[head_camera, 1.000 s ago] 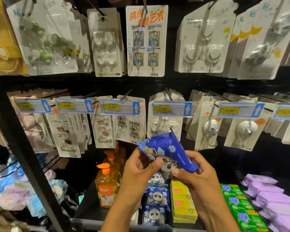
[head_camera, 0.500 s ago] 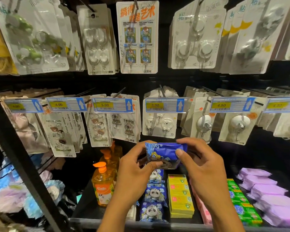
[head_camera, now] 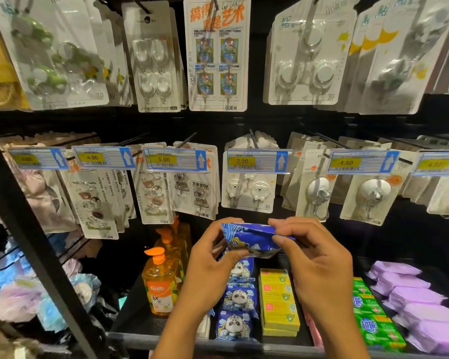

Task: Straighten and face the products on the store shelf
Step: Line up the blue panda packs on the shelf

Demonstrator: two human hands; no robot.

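Blue crinkled plastic packet (head_camera: pixel 252 238), long axis level, running left to right, above the black shelf (head_camera: pixel 140 330). Left hand (head_camera: pixel 210 265) pinches its left end, right hand (head_camera: pixel 319 263) its right. Three panda-printed blue packets (head_camera: pixel 240 297) lie in a row beneath.

Left hand (head_camera: pixel 208 266) and right hand (head_camera: pixel 322 270) seen bare. Forearms (head_camera: pixel 178 332) uncovered as far as shown. Fingernails (head_camera: pixel 278 240) trimmed short, plain. Knuckle creases and tendons faintly outlined under warm light.

The packet (head_camera: pixel 250 237) is blue with white cloud swirls; shelved packs (head_camera: pixel 237 297) show pandas. The boxes (head_camera: pixel 278 294) are yellow; the bottle (head_camera: pixel 158 288) orange.
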